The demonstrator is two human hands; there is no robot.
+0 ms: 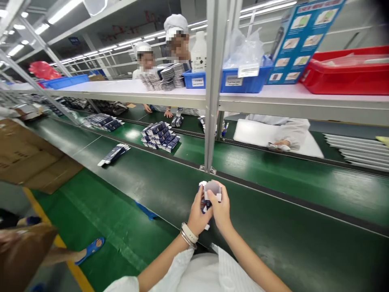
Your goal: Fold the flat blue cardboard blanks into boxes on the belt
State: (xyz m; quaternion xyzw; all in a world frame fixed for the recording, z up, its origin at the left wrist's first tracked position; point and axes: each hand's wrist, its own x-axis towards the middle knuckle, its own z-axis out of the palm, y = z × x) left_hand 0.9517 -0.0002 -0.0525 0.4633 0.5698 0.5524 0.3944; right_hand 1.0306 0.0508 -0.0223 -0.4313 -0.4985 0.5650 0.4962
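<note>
Both hands meet over the near edge of the dark green work surface [146, 174]. My left hand [198, 215] is wrapped round small dark blue and white cartons, partly hidden by the fingers. My right hand [221, 207] grips a small carton [212, 189] whose open white end faces up, the thumb pressed at its rim. How many cartons lie between the palms I cannot tell. Farther left on the same surface lies a short row of flattened dark blue cartons [114, 155].
A stack of dark blue boxes [160, 136] stands on the green belt behind a metal post [211, 89]. The shelf [136, 94] above bears blue bins [243, 81] and a red bin [346, 73]. Co-workers are across the line. A brown cardboard box [33, 154] is at left.
</note>
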